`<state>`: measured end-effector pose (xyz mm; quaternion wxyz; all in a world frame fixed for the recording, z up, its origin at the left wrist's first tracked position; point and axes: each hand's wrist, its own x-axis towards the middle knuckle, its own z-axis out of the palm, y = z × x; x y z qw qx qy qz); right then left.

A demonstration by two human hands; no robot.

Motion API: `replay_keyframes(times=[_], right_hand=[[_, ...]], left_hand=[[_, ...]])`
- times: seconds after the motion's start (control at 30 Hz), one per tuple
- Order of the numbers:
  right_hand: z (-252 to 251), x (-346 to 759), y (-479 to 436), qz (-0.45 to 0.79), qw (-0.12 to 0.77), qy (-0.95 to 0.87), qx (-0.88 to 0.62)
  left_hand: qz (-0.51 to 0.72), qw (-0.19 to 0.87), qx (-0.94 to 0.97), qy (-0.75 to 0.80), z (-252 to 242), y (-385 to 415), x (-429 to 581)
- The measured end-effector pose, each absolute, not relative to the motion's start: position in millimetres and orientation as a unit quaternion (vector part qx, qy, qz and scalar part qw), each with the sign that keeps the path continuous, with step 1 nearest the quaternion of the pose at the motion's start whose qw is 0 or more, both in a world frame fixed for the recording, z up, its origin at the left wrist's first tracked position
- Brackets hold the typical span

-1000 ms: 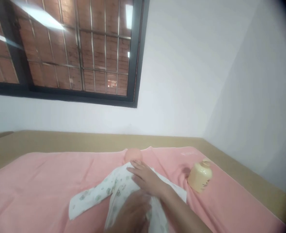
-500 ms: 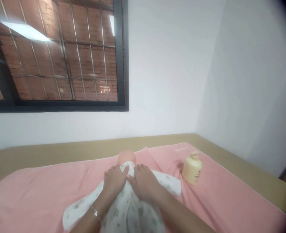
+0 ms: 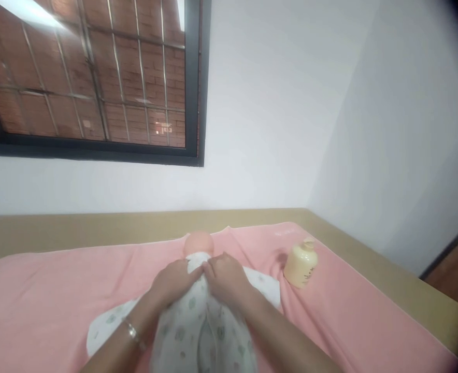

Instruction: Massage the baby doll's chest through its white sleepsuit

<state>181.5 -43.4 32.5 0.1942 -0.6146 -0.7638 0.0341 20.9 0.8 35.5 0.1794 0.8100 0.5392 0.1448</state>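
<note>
A baby doll [image 3: 198,243] with a smooth, bald pink head lies near the far part of a pink sheet. It wears a white baby outfit [image 3: 186,321] printed with small green and grey figures, its sleeves spread to both sides. My left hand [image 3: 176,280], below a bracelet on the wrist, is closed on the upper chest of the outfit, its fingertips mostly hidden. Opposite it, my right hand [image 3: 227,277] is closed on the cloth just under the neck. Both thumbs meet at the middle of the neckline.
The pink sheet [image 3: 77,280] covers a tan padded surface [image 3: 97,228] against white walls. A cream pump bottle [image 3: 302,263] stands to the right of the doll's sleeve. A dark-framed window [image 3: 136,150] with bars is in the back wall.
Both hands have gone from lying over the doll's chest to gripping the outfit at its sides, thumbs together at the neckline. The camera view has tilted and shifted slightly.
</note>
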Motion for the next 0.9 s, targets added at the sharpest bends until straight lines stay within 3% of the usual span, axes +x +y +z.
replay_keyframes(times=[0.1, 0.3, 0.4, 0.57, 0.8, 0.9], right_hand=[[32.4, 178.5, -41.8, 0.047, 0.184, -0.746, -0.638], [22.1, 198.5, -23.2, 0.18, 0.166, -0.718, -0.652], [24.8, 195.8, -29.4, 0.14, 0.17, -0.73, -0.647], [26.5, 180.2, -39.9, 0.025, 0.172, -0.739, -0.651], [19.3, 191.2, -22.7, 0.135, 0.142, -0.724, -0.661], [24.4, 185.4, -32.4, 0.088, 0.162, -0.734, -0.653]], left_hand=[[0.145, 0.251, 0.802, 0.523, 35.5, 5.6, 17.2], [0.218, 0.071, 0.783, 0.579, 19.3, -6.1, 38.4], [0.233, 0.075, 0.774, 0.584, 17.2, -6.5, 36.8], [0.17, 0.167, 0.786, 0.571, 16.3, 1.6, 25.0], [0.269, 0.067, 0.78, 0.56, 4.9, 1.0, 34.4], [0.264, 0.084, 0.766, 0.58, 5.4, 0.2, 32.2]])
